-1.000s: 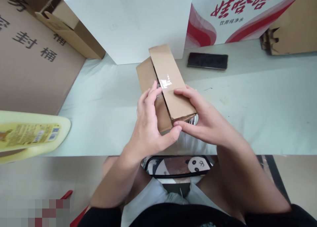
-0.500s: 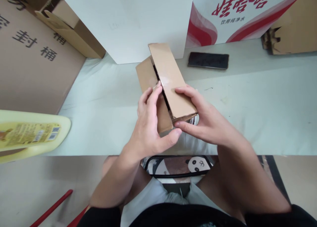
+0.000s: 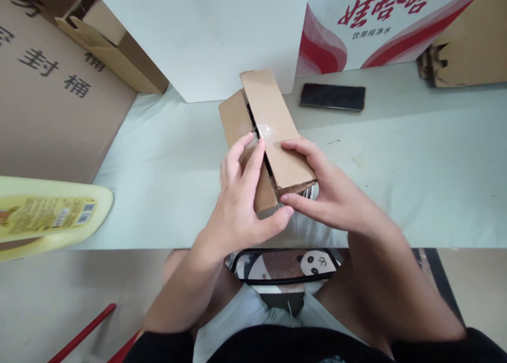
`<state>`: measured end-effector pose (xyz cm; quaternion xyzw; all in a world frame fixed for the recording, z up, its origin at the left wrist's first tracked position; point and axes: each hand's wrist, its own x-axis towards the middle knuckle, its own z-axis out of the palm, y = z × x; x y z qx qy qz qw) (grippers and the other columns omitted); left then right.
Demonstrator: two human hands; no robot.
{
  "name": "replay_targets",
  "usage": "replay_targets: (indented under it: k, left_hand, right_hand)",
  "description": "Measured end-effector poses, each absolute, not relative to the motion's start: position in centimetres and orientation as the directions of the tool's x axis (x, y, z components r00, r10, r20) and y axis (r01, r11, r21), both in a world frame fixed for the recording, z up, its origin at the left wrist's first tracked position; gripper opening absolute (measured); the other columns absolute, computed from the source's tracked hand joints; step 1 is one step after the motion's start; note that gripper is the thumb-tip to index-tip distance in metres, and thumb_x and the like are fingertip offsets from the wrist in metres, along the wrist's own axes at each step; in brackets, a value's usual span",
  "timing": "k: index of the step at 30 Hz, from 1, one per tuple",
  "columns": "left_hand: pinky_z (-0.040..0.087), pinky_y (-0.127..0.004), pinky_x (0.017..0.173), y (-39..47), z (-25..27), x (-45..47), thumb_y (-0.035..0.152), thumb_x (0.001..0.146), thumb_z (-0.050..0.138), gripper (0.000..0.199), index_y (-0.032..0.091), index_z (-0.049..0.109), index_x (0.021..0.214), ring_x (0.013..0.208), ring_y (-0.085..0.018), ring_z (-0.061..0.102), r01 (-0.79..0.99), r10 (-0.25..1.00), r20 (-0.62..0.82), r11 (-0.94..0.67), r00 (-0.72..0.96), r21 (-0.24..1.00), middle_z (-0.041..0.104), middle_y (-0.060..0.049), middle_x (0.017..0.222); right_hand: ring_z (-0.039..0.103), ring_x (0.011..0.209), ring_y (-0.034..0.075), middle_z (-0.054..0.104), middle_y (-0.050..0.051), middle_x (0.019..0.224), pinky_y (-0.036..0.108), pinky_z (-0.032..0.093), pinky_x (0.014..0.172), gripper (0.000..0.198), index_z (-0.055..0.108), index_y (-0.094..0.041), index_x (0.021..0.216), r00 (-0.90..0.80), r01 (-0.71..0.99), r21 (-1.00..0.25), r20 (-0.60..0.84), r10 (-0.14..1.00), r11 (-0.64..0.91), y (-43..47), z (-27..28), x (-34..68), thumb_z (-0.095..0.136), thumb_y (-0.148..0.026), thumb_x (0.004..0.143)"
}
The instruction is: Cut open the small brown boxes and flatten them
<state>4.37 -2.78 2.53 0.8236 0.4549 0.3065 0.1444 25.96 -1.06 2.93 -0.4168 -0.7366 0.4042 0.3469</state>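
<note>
A small brown cardboard box (image 3: pixel 279 128) lies at an angle on the table, its top flaps parted by a narrow dark gap. A shiny bit of clear tape (image 3: pixel 264 131) sits on the right flap's edge. My right hand (image 3: pixel 322 186) grips the box's right near corner, fingers on top and thumb at the near end. Over the left flap, my left hand (image 3: pixel 241 199) has its fingers spread, fingertips at the gap beside the tape. Its thumb reaches toward the near corner by my right thumb. What lies inside the box is hidden.
A black phone (image 3: pixel 332 97) lies beyond the box. Behind stand a white box (image 3: pixel 214 41) and a red-and-white carton (image 3: pixel 368 46). Large cardboard boxes (image 3: pixel 59 99) fill the left, with a yellow bottle (image 3: pixel 59 215) nearer. The table's front edge runs before my lap.
My left fingers have spread apart, the index fingertip shifting slightly right at the gap. The box has turned a little; my right hand keeps its hold.
</note>
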Motion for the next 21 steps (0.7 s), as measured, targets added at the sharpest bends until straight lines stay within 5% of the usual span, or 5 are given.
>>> replay_targets:
  k: [10,21]
  left_hand:
    - [0.025,-0.066,0.128,-2.51,2.84,4.35,0.071,0.091,0.053,0.097,0.024,0.016,0.167,0.157,-0.043,0.030,0.653,0.810,0.390,-0.585,0.439,0.481,0.035,-0.019,0.168]
    - [0.022,-0.069,0.128,-2.67,3.01,3.99,0.073,0.090,0.057,0.098,0.028,0.018,0.167,0.161,-0.044,0.023,0.597,0.803,0.374,-0.595,0.464,0.538,0.026,-0.017,0.174]
  right_hand:
    - [0.040,0.154,0.038,0.050,0.012,0.158,0.062,0.037,0.127,0.075,0.046,-0.028,0.147,-0.412,0.326,-0.891,0.168,0.895,0.317,-1.02,3.14,25.92,0.076,-0.056,0.084]
    - [0.040,0.154,0.038,0.052,0.011,0.157,0.062,0.038,0.127,0.074,0.048,-0.029,0.146,-0.412,0.326,-0.901,0.138,0.901,0.287,-1.03,3.21,26.31,0.078,-0.052,0.083]
